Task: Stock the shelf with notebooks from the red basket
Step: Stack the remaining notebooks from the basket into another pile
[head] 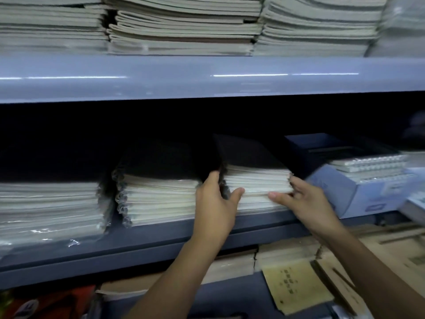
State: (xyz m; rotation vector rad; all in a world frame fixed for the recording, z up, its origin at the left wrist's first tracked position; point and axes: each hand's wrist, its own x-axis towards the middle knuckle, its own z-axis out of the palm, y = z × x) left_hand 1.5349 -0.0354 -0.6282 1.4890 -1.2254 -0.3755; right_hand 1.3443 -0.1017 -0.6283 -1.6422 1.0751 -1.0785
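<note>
Both hands are up at the middle shelf [161, 236], clasping a stack of black-covered notebooks [255, 180] from either side. The left hand [216, 203] curls around the stack's left edge, fingers reaching into the narrow gap beside it and the thumb lying across the pale page edges at the front. The right hand [305, 203] grips the stack's right front corner, thumb pressed against the page edges and fingertips tucked round the side. The stack sits on the shelf board close to its front lip, with its top cover tilting up toward the dark back of the shelf. Just to its left stands a spiral-bound pile [158, 194] in clear wrap, also topped in black, and farther left a broader wrapped pile [50, 210]. To the right, a pale blue carton [358, 194] holds white spiral notebooks, with a dark box [322, 146] behind it. The upper shelf [207, 77] carries rows of grey-edged notebook stacks [184, 26]. Below, brown paper booklets [296, 286] lie in a loose heap. A red shape [53, 302] shows at the bottom left corner, possibly the basket, though it is too blurred and cropped to tell.
</note>
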